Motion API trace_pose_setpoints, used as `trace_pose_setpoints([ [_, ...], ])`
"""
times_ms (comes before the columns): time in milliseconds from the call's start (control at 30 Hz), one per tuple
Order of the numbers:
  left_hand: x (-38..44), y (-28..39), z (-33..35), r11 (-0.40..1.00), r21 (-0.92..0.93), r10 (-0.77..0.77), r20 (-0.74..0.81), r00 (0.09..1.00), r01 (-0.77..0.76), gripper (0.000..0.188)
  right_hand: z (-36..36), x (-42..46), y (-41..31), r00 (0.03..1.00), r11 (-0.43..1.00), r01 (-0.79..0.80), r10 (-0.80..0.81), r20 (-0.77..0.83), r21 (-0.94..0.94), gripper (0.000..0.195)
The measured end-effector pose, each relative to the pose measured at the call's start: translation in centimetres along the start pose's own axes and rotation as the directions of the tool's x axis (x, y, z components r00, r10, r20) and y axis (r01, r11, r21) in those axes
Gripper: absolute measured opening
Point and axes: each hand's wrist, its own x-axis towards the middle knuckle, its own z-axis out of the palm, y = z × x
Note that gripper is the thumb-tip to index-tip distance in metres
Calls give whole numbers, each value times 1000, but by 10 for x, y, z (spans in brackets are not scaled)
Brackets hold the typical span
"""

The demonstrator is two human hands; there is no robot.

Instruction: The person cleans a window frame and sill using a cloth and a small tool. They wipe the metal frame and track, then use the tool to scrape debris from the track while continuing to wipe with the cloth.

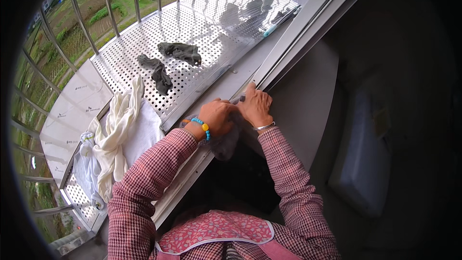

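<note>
A damp-looking grey cloth is bunched over the lower track of the window frame. My left hand, with a turquoise bead bracelet at the wrist, is closed around the cloth. Close beside it, my right hand grips another part of the cloth, and a finger reaches to the foot of the sliding window sash. The part of the cloth between and beneath both hands is mostly hidden.
Outside the sill lies a perforated metal rack floor behind metal bars. Two dark socks lie on it. Cream garments and white socks rest at left. A turquoise-tipped stick lies near the sash. Indoors, a pale, box-like object stands at right.
</note>
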Motion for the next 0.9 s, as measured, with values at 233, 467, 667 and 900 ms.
trace_pose_setpoints([
  [233, -68, 22, -28, 990, 144, -29, 240, 970, -6, 36, -12, -82, -39, 966, 963, 253, -256, 23, 92, 51],
  [467, -177, 57, -52, 973, 226, -101, 228, 968, 49, 20, -33, -163, -98, 915, 862, 378, -404, 6, 336, 18],
  [667, -257, 83, -80, 923, 352, -304, 412, 859, 158, 17, -45, -216, -132, 812, 648, 490, -582, -36, 583, 19],
  [900, -224, 90, -120, 931, 353, -363, 856, 367, 96, 28, -28, -223, -136, 835, 168, 74, -549, 31, 983, 7],
])
